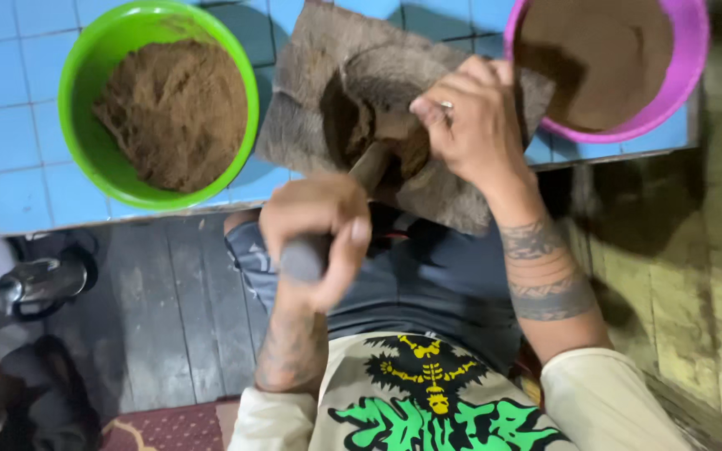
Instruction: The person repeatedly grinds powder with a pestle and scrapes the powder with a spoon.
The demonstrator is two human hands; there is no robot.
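A grey stone slab (311, 92) with a hollow in its middle lies on the blue tiled surface, partly over my lap. Brown powder (359, 129) sits in the hollow. My left hand (315, 238) is closed around a round grey pestle handle (302, 257), whose lower end reaches into the hollow. My right hand (470, 117), with a ring on one finger, rests on the slab's right side, fingers curled at the hollow's rim.
A green bowl (81, 125) of brown powder stands at the left. A pink bowl (687, 75) of finer brown powder stands at the top right. Below the tiled ledge is a dark plank floor (169, 309) with a metal kettle (39, 284) at the left.
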